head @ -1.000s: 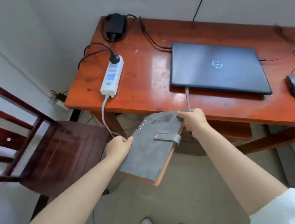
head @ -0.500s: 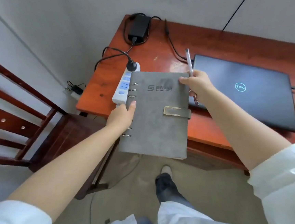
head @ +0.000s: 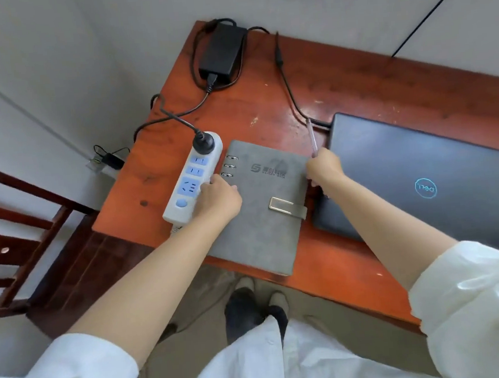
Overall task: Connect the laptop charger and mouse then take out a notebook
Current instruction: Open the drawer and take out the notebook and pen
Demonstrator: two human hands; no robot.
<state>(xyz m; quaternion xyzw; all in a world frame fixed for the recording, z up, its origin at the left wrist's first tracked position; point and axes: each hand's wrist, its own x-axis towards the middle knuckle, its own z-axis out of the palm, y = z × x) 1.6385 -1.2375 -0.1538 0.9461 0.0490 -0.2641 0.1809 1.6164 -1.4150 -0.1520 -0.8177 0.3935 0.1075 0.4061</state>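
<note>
A grey ring-bound notebook (head: 269,205) with a metal clasp lies flat on the red-brown desk (head: 333,91), between a white power strip (head: 191,178) and a closed dark laptop (head: 440,178). My left hand (head: 219,197) grips the notebook's left edge by the rings. At the notebook's right edge is my right hand (head: 323,167), which also holds a pen (head: 312,136) pointing away from me. The black charger brick (head: 222,52) sits at the desk's far corner; its plug is in the strip and its cable runs to the laptop. The mouse is out of view.
A dark wooden chair (head: 51,251) stands left of the desk. A wall socket with a plug (head: 107,162) sits low on the wall behind it. My feet (head: 252,306) are on the floor under the desk's front edge.
Both hands have carried the notebook up from below the desk edge and laid it flat on the desk beside the power strip. The camera has moved closer and over the desk.
</note>
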